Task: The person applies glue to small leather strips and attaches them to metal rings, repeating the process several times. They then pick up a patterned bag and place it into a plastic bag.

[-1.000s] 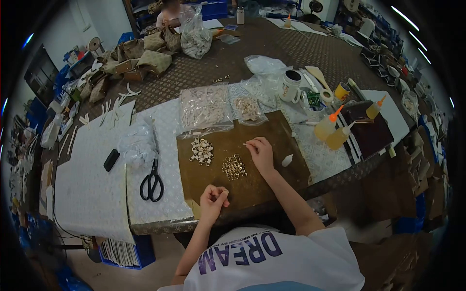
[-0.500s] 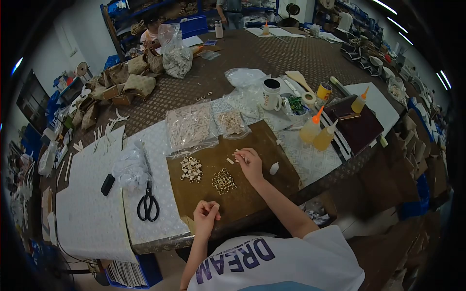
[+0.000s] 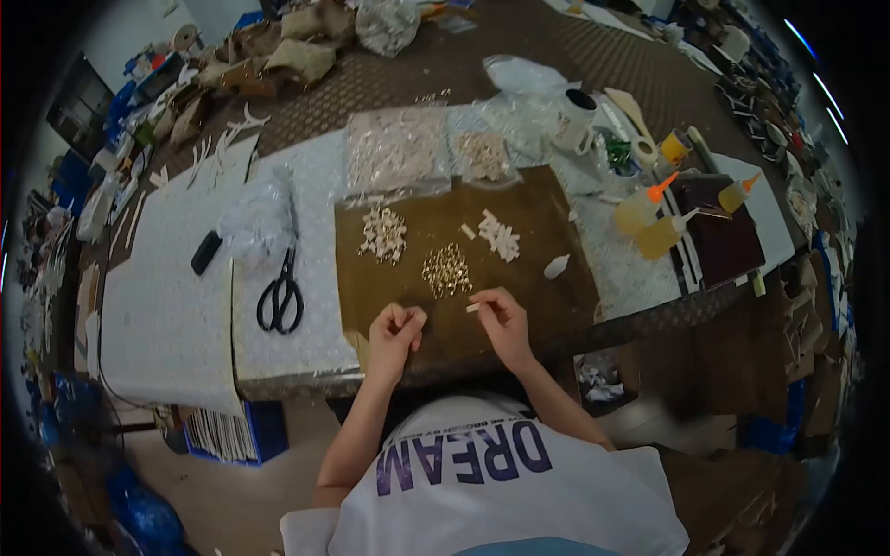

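My right hand (image 3: 504, 328) pinches a small white strip (image 3: 475, 307) between thumb and fingers, just below a heap of gold-coloured metal rings (image 3: 447, 271). My left hand (image 3: 395, 335) is closed in a pinch near the front of the brown mat (image 3: 547, 199); whatever its fingertips hold is too small to make out. A pile of loose white strips (image 3: 501, 237) lies beyond the right hand, with a single strip (image 3: 467, 232) beside it. Farther left is a cluster of rings with white tabs (image 3: 383, 234). A small white bottle (image 3: 556, 267) lies at the mat's right.
Bags of pale pieces (image 3: 397, 148) lie behind the mat. Black-handled scissors (image 3: 280, 301) and a plastic bag (image 3: 255, 218) are on the left. To the right stand glue bottles (image 3: 640, 211), a mug (image 3: 572, 125) and a dark red board (image 3: 718, 241).
My right hand has come back from the white strips towards my left hand, carrying one strip. The left hand stays pinched. The head view has tilted downward.
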### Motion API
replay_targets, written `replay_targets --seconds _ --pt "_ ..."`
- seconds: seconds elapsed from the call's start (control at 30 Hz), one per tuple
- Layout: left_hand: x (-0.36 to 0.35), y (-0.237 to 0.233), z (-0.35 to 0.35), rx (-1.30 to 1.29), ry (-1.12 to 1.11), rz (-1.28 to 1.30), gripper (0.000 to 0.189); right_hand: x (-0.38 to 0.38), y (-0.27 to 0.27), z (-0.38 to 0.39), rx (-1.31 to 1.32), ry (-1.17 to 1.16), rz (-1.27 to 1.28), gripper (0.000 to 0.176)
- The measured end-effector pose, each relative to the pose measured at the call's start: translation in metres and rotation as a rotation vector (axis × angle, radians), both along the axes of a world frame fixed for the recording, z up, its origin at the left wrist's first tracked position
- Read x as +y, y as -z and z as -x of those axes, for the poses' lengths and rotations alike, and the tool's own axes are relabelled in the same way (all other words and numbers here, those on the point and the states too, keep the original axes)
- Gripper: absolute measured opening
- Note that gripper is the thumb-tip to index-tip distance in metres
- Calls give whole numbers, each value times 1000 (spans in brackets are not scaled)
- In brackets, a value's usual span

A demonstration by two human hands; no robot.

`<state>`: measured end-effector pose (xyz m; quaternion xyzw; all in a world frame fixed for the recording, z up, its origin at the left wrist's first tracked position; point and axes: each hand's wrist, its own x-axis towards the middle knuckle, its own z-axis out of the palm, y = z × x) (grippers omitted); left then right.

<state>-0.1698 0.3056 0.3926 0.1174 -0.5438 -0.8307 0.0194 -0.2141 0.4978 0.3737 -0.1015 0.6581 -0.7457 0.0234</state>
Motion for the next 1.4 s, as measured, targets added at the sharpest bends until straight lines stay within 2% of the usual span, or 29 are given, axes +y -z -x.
replay_targets --seconds 0.23,0.7,0.8,0.87,0.93,1.0,1.1,1.3,1.4 --pt "-3 0 -2 -16 -44 -85 37 -1 -4 -2 38 -87 -59 13" --pt "1 0 -4 -3 -69 -61 39 -4 4 -1 -19 -29 -89 13" --pt "11 -5 -4 -11 -109 34 28 -3 1 -1 -40 -42 -105 12" --pt "17 -3 -5 27 -124 -1 13 -3 -7 -2 -70 -78 -96 11" --pt "19 2 -8 50 -117 39 4 -3 -11 -5 -99 -157 -115 16" --pt "17 7 -13 57 -86 156 16 -4 -17 -11 -96 -208 -147 20" --pt "20 3 -18 51 -72 136 18 -9 -28 -17 -48 -269 -221 26" --pt "21 -1 -21 157 -69 234 13 -21 -23 -19 55 -230 -219 14" --pt "16 -3 -20 155 4 287 12 -19 -22 -20 33 -243 -218 8"
